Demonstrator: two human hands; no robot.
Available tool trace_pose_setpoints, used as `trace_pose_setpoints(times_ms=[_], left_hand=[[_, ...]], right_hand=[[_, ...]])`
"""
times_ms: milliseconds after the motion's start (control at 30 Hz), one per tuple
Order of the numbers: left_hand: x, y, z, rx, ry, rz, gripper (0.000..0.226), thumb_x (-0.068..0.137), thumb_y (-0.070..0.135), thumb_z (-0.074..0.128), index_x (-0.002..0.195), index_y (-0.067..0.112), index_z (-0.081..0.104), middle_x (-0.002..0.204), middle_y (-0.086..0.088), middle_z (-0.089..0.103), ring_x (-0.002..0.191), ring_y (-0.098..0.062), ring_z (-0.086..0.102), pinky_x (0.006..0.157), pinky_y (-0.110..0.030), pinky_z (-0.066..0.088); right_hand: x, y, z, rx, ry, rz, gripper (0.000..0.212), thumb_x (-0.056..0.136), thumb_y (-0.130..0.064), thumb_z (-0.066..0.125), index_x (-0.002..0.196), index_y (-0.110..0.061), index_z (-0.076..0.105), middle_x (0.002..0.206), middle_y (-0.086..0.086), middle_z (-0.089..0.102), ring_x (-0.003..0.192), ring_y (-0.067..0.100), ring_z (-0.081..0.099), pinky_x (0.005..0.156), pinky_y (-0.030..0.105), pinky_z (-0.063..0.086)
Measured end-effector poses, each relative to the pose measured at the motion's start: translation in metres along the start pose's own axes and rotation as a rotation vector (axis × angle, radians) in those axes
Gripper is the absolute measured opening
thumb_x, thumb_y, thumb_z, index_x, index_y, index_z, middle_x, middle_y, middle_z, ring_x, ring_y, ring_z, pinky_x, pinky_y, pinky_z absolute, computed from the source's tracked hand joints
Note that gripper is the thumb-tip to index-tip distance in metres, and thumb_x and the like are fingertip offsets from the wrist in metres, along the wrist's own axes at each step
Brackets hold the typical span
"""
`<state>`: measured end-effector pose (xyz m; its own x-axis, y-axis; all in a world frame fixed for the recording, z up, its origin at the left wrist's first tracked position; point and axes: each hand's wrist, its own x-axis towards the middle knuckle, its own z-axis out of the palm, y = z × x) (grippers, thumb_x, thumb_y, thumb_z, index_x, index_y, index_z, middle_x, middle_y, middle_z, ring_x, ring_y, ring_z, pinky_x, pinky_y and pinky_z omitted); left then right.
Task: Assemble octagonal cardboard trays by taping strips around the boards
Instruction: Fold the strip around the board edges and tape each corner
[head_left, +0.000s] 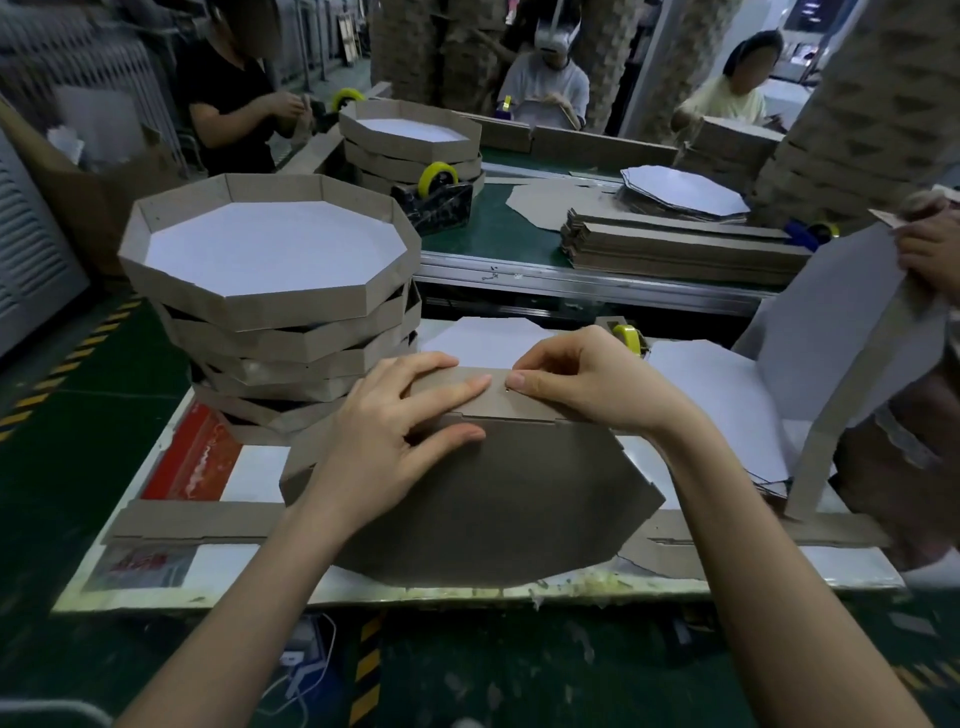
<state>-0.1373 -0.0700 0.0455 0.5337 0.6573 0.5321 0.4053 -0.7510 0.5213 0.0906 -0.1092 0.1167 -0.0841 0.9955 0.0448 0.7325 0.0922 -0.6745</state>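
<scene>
White workbench (249, 467), crowded: a stack of finished trays (270, 291) rises just left of the brown octagonal board (509, 499) lying at centre, and a tape dispenser (628, 338) sits behind. The left hand (384, 436) and right hand (587, 374) each pinch the strip (530, 402) standing along the board's far edge.

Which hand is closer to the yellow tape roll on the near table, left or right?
Right. The right hand holds the cardboard strip just in front of the yellow tape roll; the left hand holds the strip farther left, beside the stack of trays.
</scene>
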Motion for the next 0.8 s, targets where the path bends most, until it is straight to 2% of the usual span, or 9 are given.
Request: trace_pose_setpoints(times_ms=[133,233,400,533,700,800], left_hand=[[-0.002,0.003,-0.001,-0.009,-0.004,0.005,0.044,0.089,0.056,0.048,0.130,0.042,0.050,0.136,0.004,0.052,0.125,-0.017,0.045,0.098,-0.046,0.044],[0.000,0.009,-0.001,-0.015,0.002,-0.014,0.041,0.089,0.053,0.049,0.127,0.042,0.055,0.137,0.005,0.054,0.125,-0.020,0.046,0.099,-0.049,0.042],[0.009,0.016,-0.002,0.006,-0.021,-0.025,0.031,0.088,0.044,0.059,0.117,0.044,0.066,0.131,0.005,0.058,0.129,-0.020,0.043,0.102,-0.051,0.039],[0.017,0.022,0.001,0.020,-0.053,-0.062,0.032,0.085,0.049,0.058,0.117,0.049,0.063,0.130,0.008,0.059,0.127,-0.018,0.044,0.100,-0.049,0.040],[0.020,0.022,0.002,-0.025,-0.047,-0.061,0.029,0.085,0.045,0.061,0.113,0.046,0.067,0.128,0.011,0.060,0.126,-0.016,0.045,0.102,-0.048,0.040],[0.031,0.025,0.005,-0.061,-0.070,-0.093,0.024,0.088,0.040,0.068,0.111,0.044,0.069,0.129,0.012,0.059,0.128,-0.012,0.042,0.107,-0.042,0.035]], right_hand=[[0.000,0.002,-0.002,-0.024,-0.004,-0.014,0.008,0.090,-0.032,0.071,0.089,-0.026,0.076,0.077,-0.012,0.073,0.067,0.003,0.062,0.062,0.020,0.049],[0.001,0.004,0.001,-0.002,0.011,0.008,0.011,0.090,-0.029,0.071,0.091,-0.020,0.077,0.079,-0.008,0.073,0.070,0.004,0.060,0.066,0.022,0.049],[0.002,0.003,0.005,-0.005,0.045,-0.010,0.014,0.092,-0.026,0.069,0.093,-0.014,0.076,0.074,-0.011,0.069,0.062,-0.002,0.055,0.060,0.012,0.042],[-0.001,0.005,0.006,-0.026,0.109,0.000,0.016,0.093,-0.024,0.068,0.092,-0.012,0.077,0.075,-0.006,0.071,0.066,0.003,0.059,0.063,0.016,0.045],[-0.001,0.014,0.009,0.061,0.195,0.045,0.020,0.096,-0.025,0.062,0.090,-0.016,0.079,0.083,-0.005,0.076,0.077,0.009,0.066,0.071,0.024,0.050],[0.017,0.040,0.000,0.217,0.403,0.129,0.017,0.095,-0.019,0.062,0.090,-0.015,0.078,0.082,-0.002,0.075,0.078,0.013,0.068,0.074,0.029,0.053]])
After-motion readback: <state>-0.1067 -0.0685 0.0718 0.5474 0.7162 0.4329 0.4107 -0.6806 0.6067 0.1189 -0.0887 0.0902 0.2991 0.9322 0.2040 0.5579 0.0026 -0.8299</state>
